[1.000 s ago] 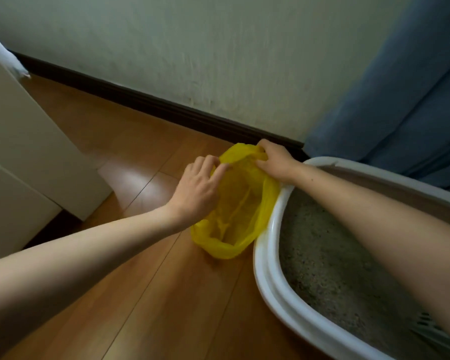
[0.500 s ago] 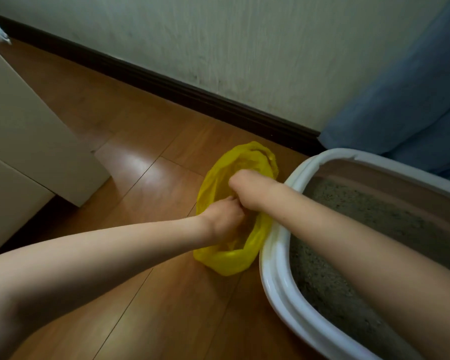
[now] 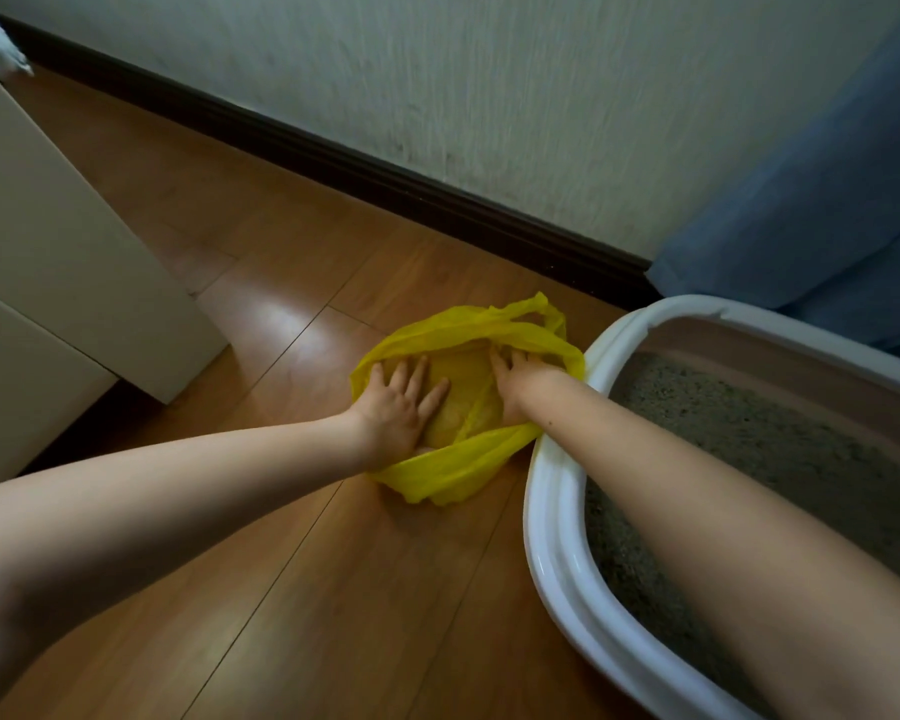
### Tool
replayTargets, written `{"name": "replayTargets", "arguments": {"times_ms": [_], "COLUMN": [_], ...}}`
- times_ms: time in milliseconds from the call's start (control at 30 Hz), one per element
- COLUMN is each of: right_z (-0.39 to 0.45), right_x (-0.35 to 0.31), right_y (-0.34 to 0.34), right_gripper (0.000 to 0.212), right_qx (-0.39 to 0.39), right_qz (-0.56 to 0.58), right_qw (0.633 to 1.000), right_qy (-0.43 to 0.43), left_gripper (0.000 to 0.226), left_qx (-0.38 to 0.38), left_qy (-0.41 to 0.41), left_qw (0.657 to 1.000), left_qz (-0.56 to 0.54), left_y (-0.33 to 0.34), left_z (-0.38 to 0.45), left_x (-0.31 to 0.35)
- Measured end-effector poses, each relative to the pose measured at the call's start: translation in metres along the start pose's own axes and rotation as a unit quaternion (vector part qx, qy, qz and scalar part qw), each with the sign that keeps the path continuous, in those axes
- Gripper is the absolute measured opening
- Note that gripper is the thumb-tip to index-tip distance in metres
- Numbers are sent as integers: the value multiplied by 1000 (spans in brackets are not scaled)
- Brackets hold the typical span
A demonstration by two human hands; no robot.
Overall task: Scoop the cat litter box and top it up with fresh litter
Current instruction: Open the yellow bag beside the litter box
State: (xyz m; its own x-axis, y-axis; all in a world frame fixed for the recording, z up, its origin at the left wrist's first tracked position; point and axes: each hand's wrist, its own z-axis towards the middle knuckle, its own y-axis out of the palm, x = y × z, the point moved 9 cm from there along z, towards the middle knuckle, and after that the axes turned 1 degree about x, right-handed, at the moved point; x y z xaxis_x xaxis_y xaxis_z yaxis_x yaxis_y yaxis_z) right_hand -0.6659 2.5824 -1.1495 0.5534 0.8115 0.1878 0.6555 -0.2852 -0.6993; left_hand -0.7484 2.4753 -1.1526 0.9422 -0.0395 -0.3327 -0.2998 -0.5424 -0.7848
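A yellow plastic bag point(image 3: 450, 475) lies open on the wooden floor, right against the white litter box point(image 3: 552, 537). Both my hands are inside the bag's mouth. My left hand point(image 3: 398, 407) presses flat on the bag's bottom with fingers spread and straight. My right hand point(image 3: 515, 379) pushes down on the bag's right inner side, fingers stretched toward the far rim. Grey litter point(image 3: 780, 459) fills the box, and my right forearm crosses above it.
A white cabinet point(image 3: 58, 283) stands on the left. A dark baseboard point(image 3: 333, 158) runs along the pale wall behind the bag. Blue fabric point(image 3: 822, 200) hangs at the upper right behind the box.
My hands went from holding the bag's rim, to bunched together inside it, to spread flat apart inside. The bag's mouth is now wider and lower.
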Motion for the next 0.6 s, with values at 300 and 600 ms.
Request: {"name": "replayTargets", "arguments": {"times_ms": [300,600], "right_z": [-42,-29], "right_x": [-16,5], "right_y": [-79,-48], "right_gripper": [39,93], "right_qx": [185,80], "right_qz": [55,71], "right_qw": [974,987], "right_qy": [-119,-120], "left_gripper": [42,86], "left_qx": [86,-74], "left_qy": [106,93], "left_qw": [987,993], "left_qz": [-80,20], "left_y": [-63,-7], "left_z": [-7,-16], "left_x": [37,62]}}
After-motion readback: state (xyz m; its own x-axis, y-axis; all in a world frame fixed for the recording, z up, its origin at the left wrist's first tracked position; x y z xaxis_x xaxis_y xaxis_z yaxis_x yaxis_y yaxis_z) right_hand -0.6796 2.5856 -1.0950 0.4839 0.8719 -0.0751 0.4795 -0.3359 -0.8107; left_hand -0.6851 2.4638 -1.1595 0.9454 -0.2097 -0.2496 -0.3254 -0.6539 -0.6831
